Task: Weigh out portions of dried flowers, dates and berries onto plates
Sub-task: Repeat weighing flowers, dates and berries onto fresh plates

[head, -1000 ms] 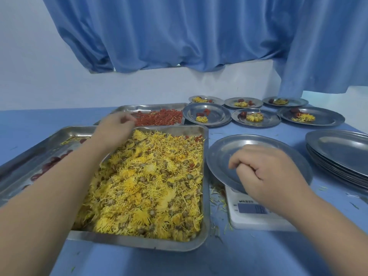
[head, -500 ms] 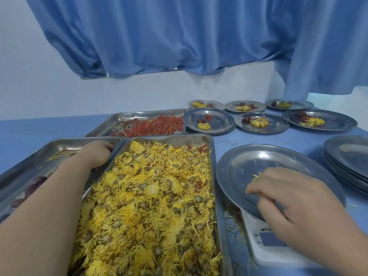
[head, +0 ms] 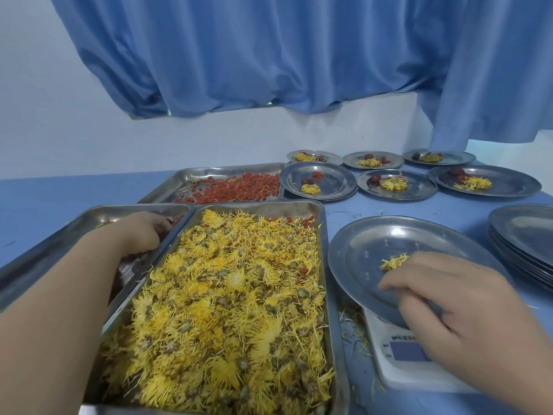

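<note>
Left hand (head: 143,232) reaching into the steel tray (head: 89,223) at the left, fingers curled down among the dark red dates (head: 175,220); grip on one cannot be told. Right hand (head: 449,298) loosely open over the plate (head: 359,250) on the white scale (head: 401,351), fingertips beside a small yellow flower (head: 393,261) lying on it. Big tray of dried flowers (head: 227,301) between the hands. Red berries (head: 239,188) in the far tray. Six filled plates (head: 396,184) farther back on the blue table (head: 74,190); empty stack (head: 523,235) at right.
</note>
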A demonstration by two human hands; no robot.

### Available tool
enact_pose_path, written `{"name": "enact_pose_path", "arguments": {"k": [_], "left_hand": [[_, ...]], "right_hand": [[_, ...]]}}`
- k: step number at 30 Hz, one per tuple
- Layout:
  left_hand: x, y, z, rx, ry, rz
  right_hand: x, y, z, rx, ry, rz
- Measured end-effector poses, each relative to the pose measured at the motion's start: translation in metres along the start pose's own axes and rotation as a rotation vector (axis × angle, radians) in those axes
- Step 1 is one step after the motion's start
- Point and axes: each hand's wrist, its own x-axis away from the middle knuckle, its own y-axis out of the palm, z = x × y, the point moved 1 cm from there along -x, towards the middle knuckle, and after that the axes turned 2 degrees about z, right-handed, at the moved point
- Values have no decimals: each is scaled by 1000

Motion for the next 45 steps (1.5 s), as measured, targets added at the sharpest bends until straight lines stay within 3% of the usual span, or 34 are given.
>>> {"name": "enact_pose_path", "arguments": {"k": [7, 12, 15, 22, 30, 35, 41, 45], "left_hand": [[12, 9, -6, 25, -27, 114], [29, 2, 3, 378, 4, 288], [46, -6, 22, 459, 85, 356], [84, 1, 120, 481, 386, 197], [130, 36, 244, 456, 653, 14], [144, 68, 281, 317, 735, 9], [144, 74, 278, 212, 852, 83], [116, 53, 261, 242, 814, 221]], "right_hand": [[0, -3, 2, -14, 13, 2], [0, -6, 4, -27, 32, 5], [0, -8, 3, -39, 46, 10], [-1, -13, 8, -65, 126, 59], [-4, -20, 34, -274, 400, 296], [-6, -29, 40, -350, 438, 369], [-16, -30, 41, -409, 450, 297], [-56, -32, 30, -325, 251, 66]]}}
